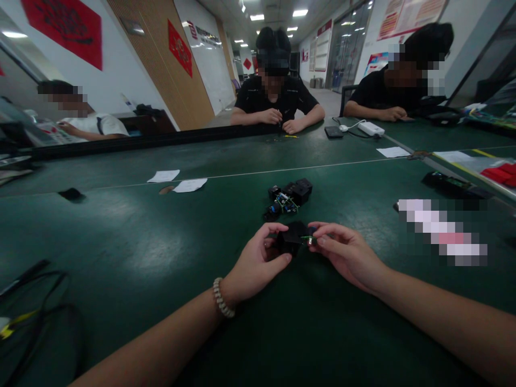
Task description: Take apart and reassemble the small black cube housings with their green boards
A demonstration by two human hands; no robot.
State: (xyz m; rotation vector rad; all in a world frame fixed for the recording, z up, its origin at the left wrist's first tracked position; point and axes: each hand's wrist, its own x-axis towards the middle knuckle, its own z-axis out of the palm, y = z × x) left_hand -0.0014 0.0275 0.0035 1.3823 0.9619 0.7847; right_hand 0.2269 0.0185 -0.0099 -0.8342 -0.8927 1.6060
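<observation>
My left hand (258, 260) is closed around a small black plastic housing (291, 237), thumb and fingers gripping its left side just above the green table (121, 242). My right hand (346, 252) pinches a small green and red component (310, 239) at the housing's right side. A bead bracelet (222, 298) sits on my left wrist. Just beyond my hands lies a pile of black parts and small circuit boards (288, 198).
Paper slips (177, 181) lie at the left middle of the table, cables (28, 301) at the near left. A white power strip (371, 128) and a black phone (333, 131) sit far right. Three people sit at the far side and left.
</observation>
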